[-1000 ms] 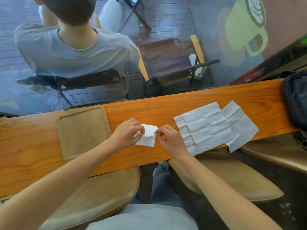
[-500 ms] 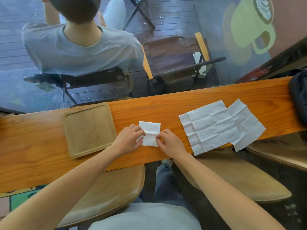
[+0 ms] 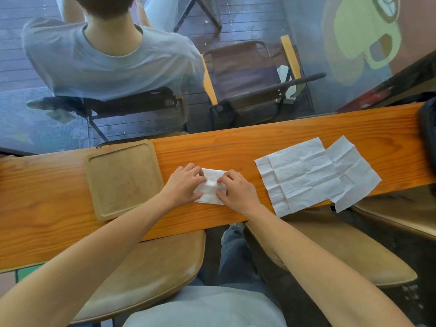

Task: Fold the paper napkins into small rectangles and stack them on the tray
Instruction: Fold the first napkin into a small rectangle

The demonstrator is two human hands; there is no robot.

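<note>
A small folded white napkin (image 3: 210,188) lies on the orange wooden counter (image 3: 236,149). My left hand (image 3: 184,185) pinches its left side and my right hand (image 3: 238,191) pinches its right side, fingertips nearly meeting over its middle, which bulges up slightly. A square wooden tray (image 3: 122,180) with nothing on it sits just left of my left hand. Two unfolded creased white napkins lie to the right, the larger one (image 3: 299,175) overlapping the smaller one (image 3: 354,171); both hang over the near edge.
A dark bag (image 3: 428,128) rests at the counter's far right end. Tan padded stools (image 3: 151,267) stand below the near edge. Beyond a glass pane, a person in a grey shirt sits with their back to me beside a folding chair (image 3: 250,79).
The napkin lay flat under my fingers half a second ago; now both hands have closed in over it, fingertips meeting at the middle and covering more of it. The view has shifted slightly.
</note>
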